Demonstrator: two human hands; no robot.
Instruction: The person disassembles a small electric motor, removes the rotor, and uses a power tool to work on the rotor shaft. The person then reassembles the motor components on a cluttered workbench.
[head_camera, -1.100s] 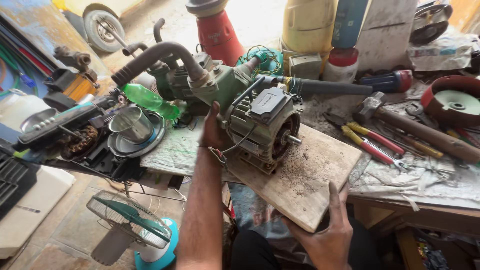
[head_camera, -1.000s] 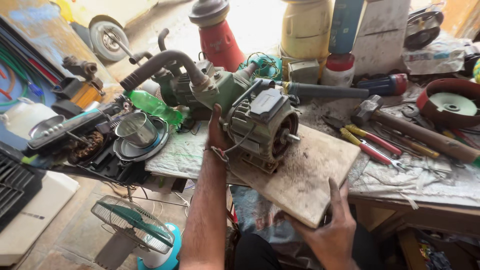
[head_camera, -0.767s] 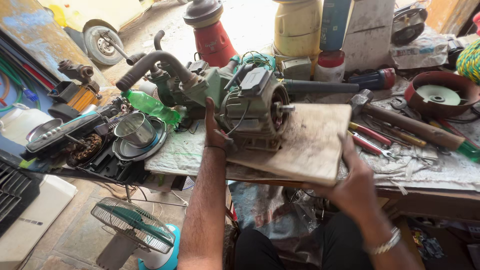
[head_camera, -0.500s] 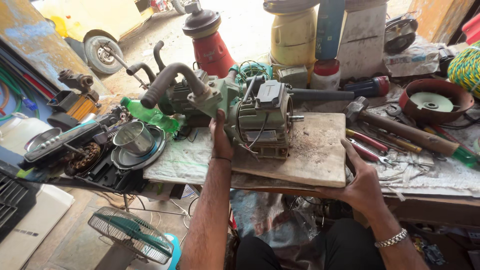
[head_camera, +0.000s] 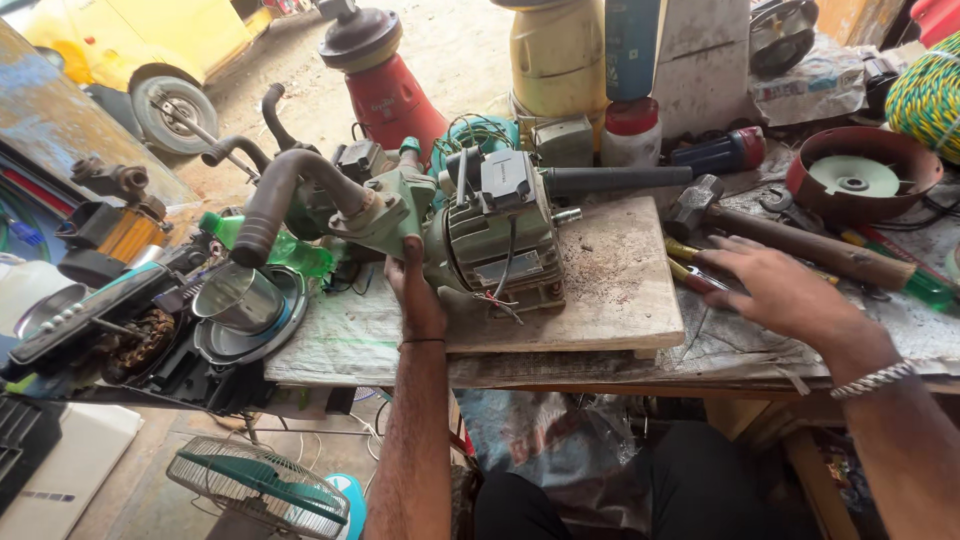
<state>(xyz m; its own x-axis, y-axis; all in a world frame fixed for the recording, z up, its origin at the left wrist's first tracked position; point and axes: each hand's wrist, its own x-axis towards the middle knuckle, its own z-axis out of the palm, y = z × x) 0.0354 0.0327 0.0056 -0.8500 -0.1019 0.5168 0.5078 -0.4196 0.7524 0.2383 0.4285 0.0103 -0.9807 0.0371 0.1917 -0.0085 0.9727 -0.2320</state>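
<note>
Left hand (head_camera: 415, 295) pressed flat against the grey-green electric pump motor (head_camera: 490, 235), not gripping. Right hand (head_camera: 775, 290) loose, fingers spread, over red-and-yellow pliers (head_camera: 695, 275) right of motor.

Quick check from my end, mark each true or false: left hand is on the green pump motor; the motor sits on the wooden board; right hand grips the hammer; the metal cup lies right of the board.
1. The left hand is on the green pump motor. True.
2. The motor sits on the wooden board. True.
3. The right hand grips the hammer. False: it is open, over the pliers.
4. The metal cup lies right of the board. False: left.
</note>
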